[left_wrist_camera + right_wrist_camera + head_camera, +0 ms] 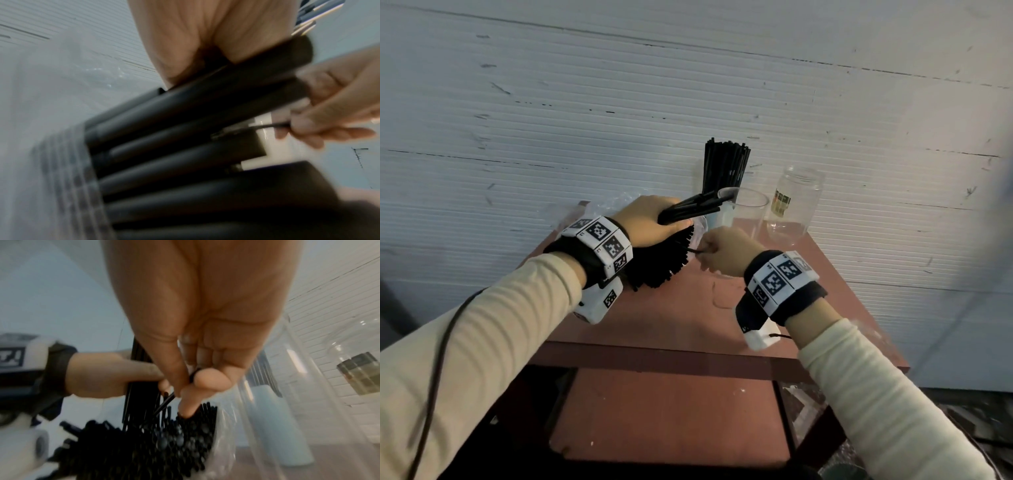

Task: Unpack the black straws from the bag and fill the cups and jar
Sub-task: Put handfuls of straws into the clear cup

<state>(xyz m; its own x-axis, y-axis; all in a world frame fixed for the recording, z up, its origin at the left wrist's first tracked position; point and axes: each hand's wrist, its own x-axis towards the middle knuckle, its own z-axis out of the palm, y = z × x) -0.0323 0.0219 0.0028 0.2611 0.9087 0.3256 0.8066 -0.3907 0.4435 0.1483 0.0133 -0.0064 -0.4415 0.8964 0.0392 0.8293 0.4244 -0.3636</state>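
Note:
My left hand [654, 219] grips a small bundle of black straws [695, 207] that points right, toward the rim of an empty clear cup [748, 209]. Under that hand lies the clear plastic bag [697, 233], with many straw ends [664, 263] fanning out of its mouth. My right hand [705, 251] pinches a single straw [164, 402] between thumb and forefinger at the bag's mouth. Behind, a light blue cup [722, 216] holds an upright bunch of straws [724, 164]. The glass jar [794, 202] stands empty at the right.
Everything sits on a small reddish-brown table [674, 315] pushed against a white ribbed wall [619, 102]. A lower shelf [671, 418] shows beneath the tabletop. A cable [438, 359] runs along my left sleeve.

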